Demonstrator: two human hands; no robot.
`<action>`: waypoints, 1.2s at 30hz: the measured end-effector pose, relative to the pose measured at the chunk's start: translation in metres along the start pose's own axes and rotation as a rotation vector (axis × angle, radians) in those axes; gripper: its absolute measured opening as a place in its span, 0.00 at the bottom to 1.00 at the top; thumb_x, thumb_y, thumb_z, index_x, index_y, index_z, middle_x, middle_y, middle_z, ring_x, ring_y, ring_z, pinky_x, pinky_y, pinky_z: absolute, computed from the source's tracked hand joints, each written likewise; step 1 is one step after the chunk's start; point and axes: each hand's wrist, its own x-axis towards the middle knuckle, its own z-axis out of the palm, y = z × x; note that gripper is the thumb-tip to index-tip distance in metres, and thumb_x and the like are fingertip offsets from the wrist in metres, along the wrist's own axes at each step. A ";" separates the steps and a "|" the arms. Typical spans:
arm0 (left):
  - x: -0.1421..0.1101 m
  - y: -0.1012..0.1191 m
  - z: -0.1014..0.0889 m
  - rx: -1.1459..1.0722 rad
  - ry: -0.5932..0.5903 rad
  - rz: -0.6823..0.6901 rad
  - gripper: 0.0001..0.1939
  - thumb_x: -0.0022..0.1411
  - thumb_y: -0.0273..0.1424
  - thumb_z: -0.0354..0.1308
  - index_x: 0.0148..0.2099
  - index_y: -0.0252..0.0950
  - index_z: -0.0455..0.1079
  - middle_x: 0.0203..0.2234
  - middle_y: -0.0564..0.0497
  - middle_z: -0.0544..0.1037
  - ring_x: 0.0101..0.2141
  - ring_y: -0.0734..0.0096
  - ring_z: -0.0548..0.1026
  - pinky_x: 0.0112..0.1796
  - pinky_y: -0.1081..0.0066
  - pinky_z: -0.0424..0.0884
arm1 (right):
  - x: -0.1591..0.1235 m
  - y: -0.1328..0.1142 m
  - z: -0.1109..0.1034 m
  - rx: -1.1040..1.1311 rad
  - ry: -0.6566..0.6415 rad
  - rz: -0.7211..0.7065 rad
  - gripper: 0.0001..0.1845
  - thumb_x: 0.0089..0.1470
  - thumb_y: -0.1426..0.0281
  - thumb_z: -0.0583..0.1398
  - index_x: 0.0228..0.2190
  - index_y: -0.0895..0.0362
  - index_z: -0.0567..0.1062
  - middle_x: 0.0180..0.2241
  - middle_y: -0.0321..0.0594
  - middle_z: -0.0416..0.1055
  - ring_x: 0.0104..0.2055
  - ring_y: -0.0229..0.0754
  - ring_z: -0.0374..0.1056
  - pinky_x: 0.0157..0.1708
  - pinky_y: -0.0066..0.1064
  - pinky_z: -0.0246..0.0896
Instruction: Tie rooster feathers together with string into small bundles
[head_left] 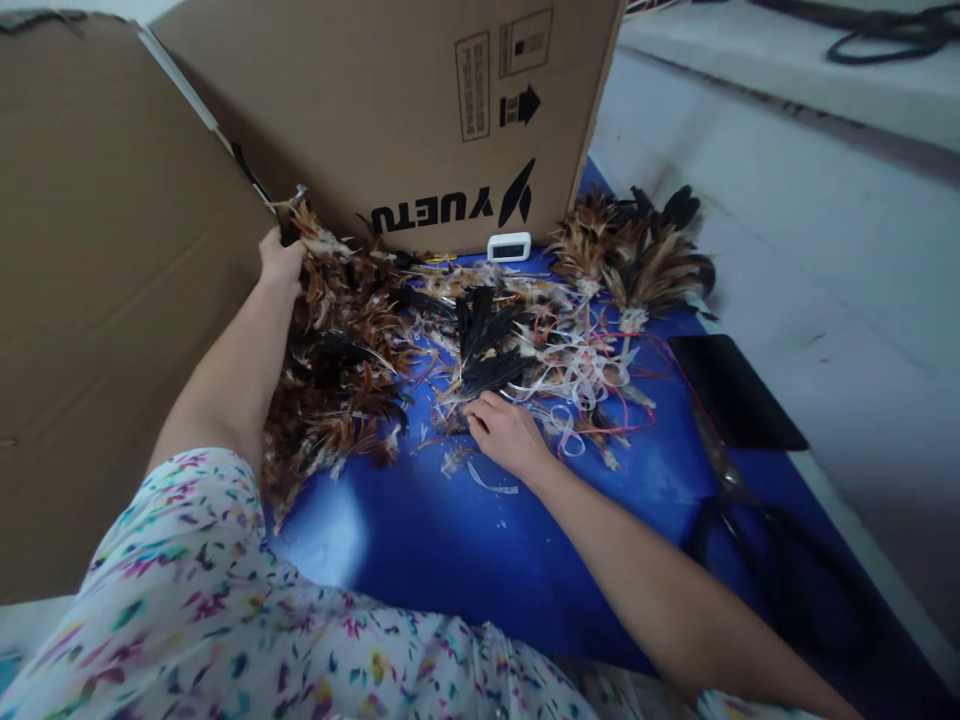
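My left hand (280,262) reaches to the far end of a heap of brown feathers (352,330), against the cardboard. Its fingers are curled in, and what they hold is hidden. Closer to the middle, my right hand (508,432) is closed in a pinch at the lower end of a fan of black feathers (487,335). Around that fan lie loose pale and brown feathers, tangled white ribbon (581,375) and red string (637,425). All of this rests on a blue surface (450,540).
A large cardboard box (315,110) walls off the back and left. Before it stands a small white digital device (509,247). Bundled feathers (637,250) lie at the back right. A dark flat tablet-like slab (739,390) and big black-handled scissors (739,510) lie along the right edge.
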 end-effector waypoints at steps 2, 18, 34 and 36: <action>-0.018 0.015 0.012 -0.161 -0.017 -0.067 0.14 0.61 0.19 0.63 0.49 0.28 0.68 0.31 0.57 0.76 0.32 0.81 0.69 0.51 0.64 0.74 | 0.001 0.000 0.000 -0.008 -0.003 0.000 0.13 0.63 0.72 0.54 0.40 0.54 0.79 0.42 0.40 0.77 0.42 0.43 0.75 0.40 0.32 0.64; -0.195 0.055 0.107 -0.386 -0.376 -0.439 0.14 0.47 0.23 0.65 0.39 0.35 0.73 0.26 0.51 0.80 0.35 0.63 0.80 0.43 0.64 0.77 | 0.008 0.007 0.002 0.434 0.187 0.074 0.11 0.54 0.71 0.59 0.40 0.55 0.76 0.31 0.36 0.75 0.31 0.39 0.69 0.37 0.31 0.64; -0.262 0.056 0.093 -0.538 -0.274 -0.570 0.22 0.59 0.21 0.54 0.54 0.39 0.75 0.35 0.50 0.81 0.36 0.68 0.79 0.40 0.68 0.77 | 0.010 0.019 0.006 0.700 0.411 0.255 0.07 0.48 0.67 0.58 0.31 0.54 0.73 0.26 0.35 0.74 0.30 0.41 0.70 0.35 0.32 0.66; -0.266 0.055 0.087 -0.539 -0.262 -0.563 0.25 0.58 0.19 0.54 0.56 0.41 0.74 0.37 0.51 0.81 0.35 0.71 0.78 0.40 0.70 0.76 | 0.009 0.019 0.004 0.699 0.427 0.283 0.07 0.49 0.66 0.57 0.30 0.54 0.73 0.25 0.35 0.74 0.28 0.41 0.69 0.33 0.31 0.65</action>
